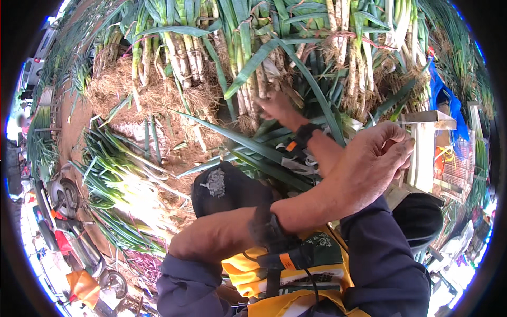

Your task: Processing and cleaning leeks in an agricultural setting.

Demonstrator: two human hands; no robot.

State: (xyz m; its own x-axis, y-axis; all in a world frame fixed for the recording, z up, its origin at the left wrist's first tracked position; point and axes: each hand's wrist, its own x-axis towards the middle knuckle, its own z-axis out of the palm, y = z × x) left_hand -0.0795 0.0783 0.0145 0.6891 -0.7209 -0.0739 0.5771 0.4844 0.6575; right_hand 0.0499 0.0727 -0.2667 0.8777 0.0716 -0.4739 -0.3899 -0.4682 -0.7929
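Observation:
My arms cross in front of me. My left hand (380,153) is held up at the right, above the right forearm. Its fingers are curled, with thumb and fingertips pressed together; whatever they may hold is too small to make out. Farther off, my right hand (277,108) reaches left to the lower stalks of a leek bundle (245,100). Blur hides how its fingers are set and whether they grip a stalk. Long loose leek leaves (253,145) lie below and beside that hand. Both wrists carry dark bands.
More leek bundles (179,58) with brown roots line the far side, others (362,68) to the right. A loose leek pile (121,185) lies at left on brown ground. A pale wooden stand (422,142) and blue sheet (446,103) are at right. A motorbike (74,232) stands far left.

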